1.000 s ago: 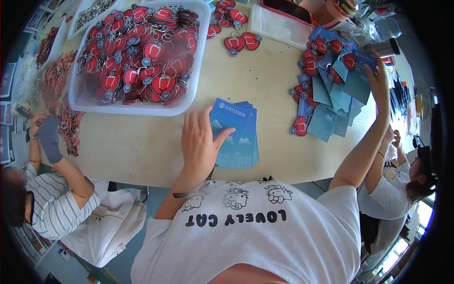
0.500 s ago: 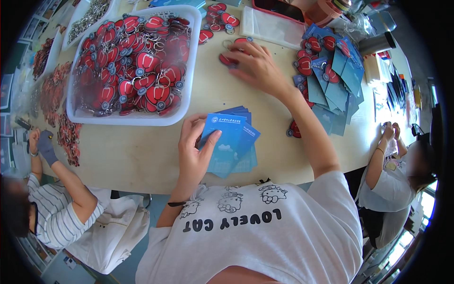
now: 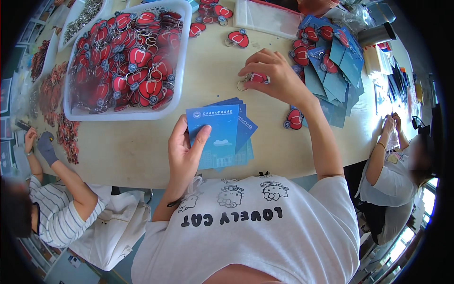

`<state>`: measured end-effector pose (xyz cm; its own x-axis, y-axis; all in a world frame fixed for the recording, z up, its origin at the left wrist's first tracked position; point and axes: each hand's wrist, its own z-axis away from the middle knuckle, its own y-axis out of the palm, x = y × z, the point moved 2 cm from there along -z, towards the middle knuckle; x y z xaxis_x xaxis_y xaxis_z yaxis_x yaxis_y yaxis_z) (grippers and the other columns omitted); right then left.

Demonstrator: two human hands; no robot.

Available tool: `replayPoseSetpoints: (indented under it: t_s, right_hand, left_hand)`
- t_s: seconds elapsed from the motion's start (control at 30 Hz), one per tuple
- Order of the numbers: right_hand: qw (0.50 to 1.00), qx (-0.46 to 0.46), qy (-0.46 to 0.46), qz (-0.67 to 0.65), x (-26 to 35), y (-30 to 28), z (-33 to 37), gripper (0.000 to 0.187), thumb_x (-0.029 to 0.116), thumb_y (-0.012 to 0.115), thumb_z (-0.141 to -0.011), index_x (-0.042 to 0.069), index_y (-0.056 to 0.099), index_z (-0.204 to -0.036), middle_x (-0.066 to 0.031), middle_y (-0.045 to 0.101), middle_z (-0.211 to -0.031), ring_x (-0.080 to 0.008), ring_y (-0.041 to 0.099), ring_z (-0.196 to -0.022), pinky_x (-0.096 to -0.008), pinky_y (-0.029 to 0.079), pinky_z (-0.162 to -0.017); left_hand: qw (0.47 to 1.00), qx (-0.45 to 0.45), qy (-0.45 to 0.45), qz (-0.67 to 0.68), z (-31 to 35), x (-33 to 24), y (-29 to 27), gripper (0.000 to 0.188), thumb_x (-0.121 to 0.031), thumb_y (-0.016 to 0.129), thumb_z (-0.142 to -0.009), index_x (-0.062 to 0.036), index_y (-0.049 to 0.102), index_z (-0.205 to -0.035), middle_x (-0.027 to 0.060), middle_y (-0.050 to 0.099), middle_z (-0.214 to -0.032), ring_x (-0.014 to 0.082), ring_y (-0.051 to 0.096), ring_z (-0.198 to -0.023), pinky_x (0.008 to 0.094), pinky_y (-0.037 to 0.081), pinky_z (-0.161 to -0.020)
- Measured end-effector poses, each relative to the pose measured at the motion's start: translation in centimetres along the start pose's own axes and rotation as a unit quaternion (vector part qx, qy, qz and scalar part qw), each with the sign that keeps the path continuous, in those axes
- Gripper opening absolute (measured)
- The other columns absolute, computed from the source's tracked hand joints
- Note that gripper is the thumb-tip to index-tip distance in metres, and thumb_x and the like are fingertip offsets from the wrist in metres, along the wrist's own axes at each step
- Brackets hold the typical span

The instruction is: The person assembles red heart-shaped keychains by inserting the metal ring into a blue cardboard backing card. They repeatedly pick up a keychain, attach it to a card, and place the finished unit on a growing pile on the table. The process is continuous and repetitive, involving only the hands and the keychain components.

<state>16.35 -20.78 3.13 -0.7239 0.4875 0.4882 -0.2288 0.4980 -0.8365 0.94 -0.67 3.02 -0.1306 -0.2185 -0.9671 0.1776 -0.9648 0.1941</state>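
My left hand (image 3: 186, 152) grips a fanned stack of blue cards (image 3: 221, 137) near the table's front edge, thumb on top and fingers behind. Over the table to the right of centre, my right hand (image 3: 276, 78) is closed on a red keychain (image 3: 257, 77) whose metal ring hangs out below the fingertips. Another red keychain (image 3: 238, 39) lies alone on the tabletop beyond that hand. Left of my hands, a white plastic basket (image 3: 182, 71) is heaped with red keychains (image 3: 137, 66) in clear wrapping.
Blue cards with keychains on them (image 3: 331, 71) are piled at the right. A clear tray (image 3: 267, 20) lies at the back, beside a dark cylinder (image 3: 377, 34). Small reddish pieces (image 3: 68, 137) cover the table's left. Co-workers sit on both sides, one wearing a grey glove (image 3: 46, 146).
My right hand has come nearer and to the right, lifting a keychain off the table. The left hand has shifted slightly left, and the top card now faces up more squarely.
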Motion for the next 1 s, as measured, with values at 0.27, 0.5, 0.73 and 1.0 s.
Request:
replayPoseSetpoints:
  t_s: [0.27,0.5,0.73,1.0]
  right_hand:
    - [0.999,0.014,-0.002,-0.050,-0.6,0.2,0.2,0.009,0.009,0.069,-0.077,0.003,0.062,-0.081,-0.0073,0.059,-0.093,-0.0232,0.054,-0.092,-0.0320,0.043,-0.081]
    - [0.965,-0.137,0.054,-0.218,4.5,-3.1,1.2,0.012,0.007,0.066,-0.083,0.001,0.058,-0.088,-0.0101,0.054,-0.100,-0.0235,0.054,-0.097,-0.0339,0.041,-0.087]
    - [0.913,-0.262,0.118,-0.290,7.4,0.1,-0.2,0.016,0.009,0.071,-0.079,-0.001,0.061,-0.086,-0.0122,0.055,-0.100,-0.0170,0.053,-0.076,-0.0294,0.046,-0.070]
    - [0.863,-0.314,0.096,-0.383,8.5,0.8,-0.1,0.028,-0.003,0.071,-0.078,-0.001,0.052,-0.098,-0.0094,0.056,-0.097,-0.0134,0.057,-0.083,-0.0267,0.048,-0.070]
  left_hand:
    - [0.980,-0.056,0.169,-0.091,-2.1,-1.3,0.7,0.014,-0.005,0.058,-0.093,0.0040,0.051,-0.100,0.0066,0.060,-0.090,0.0102,0.055,-0.082,0.0239,0.046,-0.076]
    - [0.938,-0.116,0.290,-0.147,-4.8,-1.6,2.8,0.013,-0.005,0.052,-0.095,0.0046,0.046,-0.103,0.0113,0.057,-0.087,0.0149,0.057,-0.079,0.0260,0.046,-0.074]
    - [0.972,-0.022,0.232,0.034,-4.3,-1.2,4.3,0.021,-0.007,0.053,-0.095,0.0013,0.049,-0.114,0.0046,0.057,-0.102,0.0085,0.053,-0.092,0.0232,0.044,-0.082]
    - [0.980,-0.036,0.155,0.117,-4.1,-1.2,3.9,0.020,-0.007,0.065,-0.089,0.0010,0.061,-0.106,0.0036,0.065,-0.098,0.0082,0.059,-0.086,0.0224,0.048,-0.078]
